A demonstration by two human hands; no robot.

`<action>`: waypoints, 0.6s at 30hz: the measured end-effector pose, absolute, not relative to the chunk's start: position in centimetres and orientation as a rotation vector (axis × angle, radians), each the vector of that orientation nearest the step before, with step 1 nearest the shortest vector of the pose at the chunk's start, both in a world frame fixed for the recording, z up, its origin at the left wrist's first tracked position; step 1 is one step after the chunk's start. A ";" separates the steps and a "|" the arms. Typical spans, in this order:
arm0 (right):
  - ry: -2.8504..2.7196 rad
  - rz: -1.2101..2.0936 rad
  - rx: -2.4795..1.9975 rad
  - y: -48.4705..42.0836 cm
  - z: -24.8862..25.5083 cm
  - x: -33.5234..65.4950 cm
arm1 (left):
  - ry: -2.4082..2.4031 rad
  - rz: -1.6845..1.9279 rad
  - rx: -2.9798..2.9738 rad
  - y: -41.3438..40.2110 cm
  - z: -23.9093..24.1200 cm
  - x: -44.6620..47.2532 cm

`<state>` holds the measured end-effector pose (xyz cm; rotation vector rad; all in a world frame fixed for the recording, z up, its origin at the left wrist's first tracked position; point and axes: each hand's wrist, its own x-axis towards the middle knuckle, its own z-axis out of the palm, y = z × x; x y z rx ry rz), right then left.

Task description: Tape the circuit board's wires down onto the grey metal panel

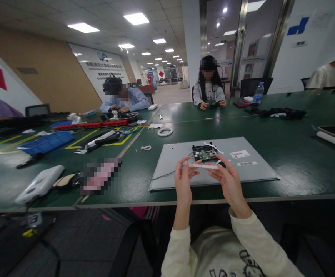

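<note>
A thin white strip [204, 166] is stretched level between my two hands. My left hand [183, 181] pinches its left end between thumb and fingers. At the other end, my right hand [228, 180] grips it the same way. Both hands are just above a flat grey panel [167, 163]. Behind the strip, a green circuit board [207, 154] in a black frame sits on the panel, partly hidden by my fingers. A curved white strip [213, 147] lies over the frame. A grey cable [164, 176] runs off the panel's left side. Two labels [240, 154] are on its right part.
On the green table [277, 154] are a white tape roll [165, 132], a small looped strip [145, 147], a blue tray [47, 143], a white device [40, 184] and a pinkish blurred item [102, 175]. A bottle [259, 93] stands far right. Several people sit around the table.
</note>
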<state>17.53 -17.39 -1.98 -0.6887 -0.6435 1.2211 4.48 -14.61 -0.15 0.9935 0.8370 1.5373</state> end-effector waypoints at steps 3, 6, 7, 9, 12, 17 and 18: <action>-0.600 1.171 -0.676 -17.3 -2.2 17.8 | 0.856 1.659 0.977 -14.3 -0.3 3.9; -0.553 1.124 -0.670 -17.2 -2.4 18.0 | 0.884 1.779 0.890 -13.9 -0.3 3.3; -0.548 1.124 -0.666 -17.2 -2.4 18.1 | 0.893 1.795 0.877 -13.9 -0.3 3.1; -0.545 1.134 -0.652 -17.2 -2.4 18.1 | 0.908 1.799 0.885 -13.8 -0.3 3.1; -0.559 1.157 -0.624 -17.4 -2.2 18.0 | 0.914 1.728 0.925 -13.9 -0.3 3.4; -0.636 1.234 -0.585 -17.6 -2.0 18.0 | 0.888 1.538 0.972 -14.0 -0.6 3.6; -0.651 1.245 -0.584 -17.6 -2.0 18.0 | 0.900 1.547 0.974 -14.0 -0.6 3.6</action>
